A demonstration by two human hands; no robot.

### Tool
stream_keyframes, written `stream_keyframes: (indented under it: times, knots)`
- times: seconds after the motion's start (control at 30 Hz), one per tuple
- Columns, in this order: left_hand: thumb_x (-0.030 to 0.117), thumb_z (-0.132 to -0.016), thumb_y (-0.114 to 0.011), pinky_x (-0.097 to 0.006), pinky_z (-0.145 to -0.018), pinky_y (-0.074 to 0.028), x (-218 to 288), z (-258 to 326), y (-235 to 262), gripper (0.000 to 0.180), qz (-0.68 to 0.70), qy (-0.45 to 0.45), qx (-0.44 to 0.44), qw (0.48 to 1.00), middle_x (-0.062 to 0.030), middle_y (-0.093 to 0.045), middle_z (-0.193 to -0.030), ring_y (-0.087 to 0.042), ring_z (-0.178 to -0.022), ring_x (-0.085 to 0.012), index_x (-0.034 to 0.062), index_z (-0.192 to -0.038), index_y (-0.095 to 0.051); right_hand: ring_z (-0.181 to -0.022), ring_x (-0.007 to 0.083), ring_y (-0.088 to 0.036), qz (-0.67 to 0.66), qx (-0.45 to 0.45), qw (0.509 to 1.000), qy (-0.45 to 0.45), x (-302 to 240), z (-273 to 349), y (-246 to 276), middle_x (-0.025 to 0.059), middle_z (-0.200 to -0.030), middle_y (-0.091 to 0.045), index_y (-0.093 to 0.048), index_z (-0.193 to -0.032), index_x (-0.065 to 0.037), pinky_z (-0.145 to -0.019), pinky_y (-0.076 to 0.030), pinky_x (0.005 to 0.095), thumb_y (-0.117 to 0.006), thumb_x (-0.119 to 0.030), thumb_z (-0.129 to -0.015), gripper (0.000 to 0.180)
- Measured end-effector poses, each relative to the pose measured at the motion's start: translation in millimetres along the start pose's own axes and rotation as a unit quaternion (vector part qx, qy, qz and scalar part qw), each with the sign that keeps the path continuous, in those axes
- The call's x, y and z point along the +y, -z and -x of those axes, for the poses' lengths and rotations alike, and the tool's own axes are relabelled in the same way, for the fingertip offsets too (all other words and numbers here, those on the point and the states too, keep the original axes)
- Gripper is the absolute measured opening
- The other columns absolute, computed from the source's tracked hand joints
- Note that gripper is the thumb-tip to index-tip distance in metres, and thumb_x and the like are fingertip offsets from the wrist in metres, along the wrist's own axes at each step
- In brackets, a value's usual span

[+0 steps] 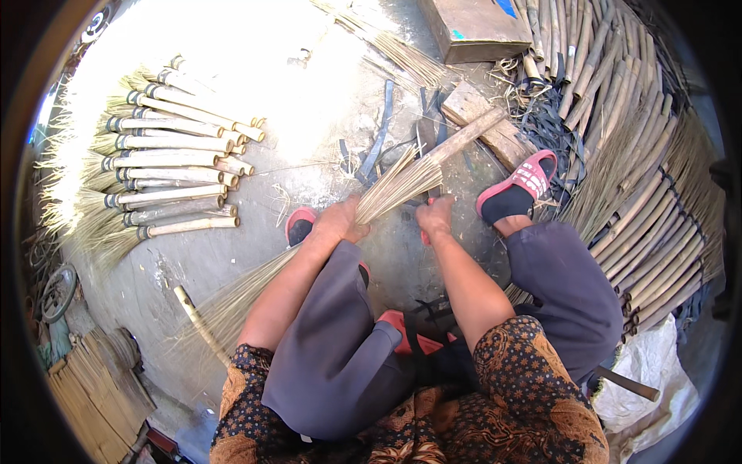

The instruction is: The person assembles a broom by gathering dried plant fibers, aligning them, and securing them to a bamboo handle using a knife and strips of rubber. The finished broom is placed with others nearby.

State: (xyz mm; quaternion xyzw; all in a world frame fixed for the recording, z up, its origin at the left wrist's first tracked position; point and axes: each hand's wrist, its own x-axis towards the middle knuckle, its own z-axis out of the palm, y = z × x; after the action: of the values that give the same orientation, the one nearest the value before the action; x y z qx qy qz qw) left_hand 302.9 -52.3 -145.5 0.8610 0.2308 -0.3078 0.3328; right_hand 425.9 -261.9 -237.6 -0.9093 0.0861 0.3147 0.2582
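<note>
My left hand [340, 220] is closed around a bundle of thin straw bristles [398, 185]. The bundle wraps the end of a bamboo handle [468, 138], making a broom, and its long bristles [255, 290] trail to the lower left under my forearm. The handle's far end lies over a wooden block [483, 127]. My right hand [437, 216] grips the red handle of a knife, beside the bundle. Its dark blade [427, 139] points away from me and passes behind the straw, which partly hides it.
Several bamboo-handled brooms [174, 158] lie in rows at the left. Bamboo poles [599, 58] and more brooms [649, 240] are piled at the right. Black strips [379, 131] and loose straw [386, 42] litter the floor near a box [483, 31]. A white sack [649, 379] lies lower right.
</note>
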Motion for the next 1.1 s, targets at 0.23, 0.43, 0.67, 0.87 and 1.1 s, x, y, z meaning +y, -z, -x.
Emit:
stream_keyframes:
  times: [0.23,0.43,0.67,0.87,1.1]
  knots:
    - [0.045,-0.081,-0.077,-0.052,-0.095,-0.057,3.5,2.3,-5.5,0.069,-0.033,0.020,0.041,0.998,-0.0285,-0.074,-0.110,-0.071,-0.108,-0.0446,0.0029,-0.132,-0.059,-0.067,0.0293,-0.072,-0.093,-0.086,0.991,-0.035,86.9,56.5,51.8,0.0179,-0.084,-0.069,-0.061,-0.114,0.003,-0.062,-0.056,0.0448,-0.064,-0.022,-0.097,0.030]
    - [0.040,-0.079,-0.075,-0.052,-0.096,-0.057,6.2,7.3,-3.4,0.066,-0.028,0.015,0.033,0.999,-0.0275,-0.074,-0.111,-0.072,-0.107,-0.0444,0.0036,-0.132,-0.060,-0.055,0.0239,-0.067,-0.099,-0.028,0.987,0.121,61.8,25.9,128.5,0.0150,-0.075,-0.067,-0.062,-0.109,0.002,-0.054,-0.055,0.0383,-0.054,-0.022,-0.103,0.027]
    - [0.036,-0.077,-0.077,-0.050,-0.097,-0.057,18.4,6.6,-3.1,0.062,-0.018,0.010,0.050,0.999,-0.0278,-0.074,-0.113,-0.072,-0.108,-0.0435,0.0019,-0.127,-0.065,-0.101,0.0547,-0.066,0.317,-0.151,0.881,0.318,3.2,19.2,148.4,0.0369,-0.097,-0.069,-0.061,-0.119,0.002,-0.085,-0.052,0.0590,-0.052,-0.026,-0.105,0.033]
    - [0.035,-0.079,-0.076,-0.050,-0.098,-0.057,19.1,8.8,-5.1,0.060,-0.033,0.012,0.053,0.998,-0.0274,-0.074,-0.114,-0.072,-0.109,-0.0438,0.0005,-0.127,-0.064,-0.101,0.0524,-0.068,0.262,-0.125,0.909,0.299,-13.3,50.4,143.1,0.0352,-0.101,-0.070,-0.064,-0.114,0.003,-0.086,-0.052,0.0577,-0.051,-0.025,-0.105,0.032]
    - [0.031,-0.078,-0.075,-0.052,-0.095,-0.058,17.0,1.8,-12.6,0.058,-0.019,0.013,0.067,0.997,-0.0301,-0.073,-0.110,-0.072,-0.107,-0.0461,-0.0001,-0.126,-0.063,-0.101,0.0533,-0.066,0.218,-0.127,0.934,0.254,-6.3,78.3,119.5,0.0350,-0.101,-0.069,-0.065,-0.117,0.000,-0.087,-0.052,0.0566,-0.051,-0.027,-0.106,0.033]
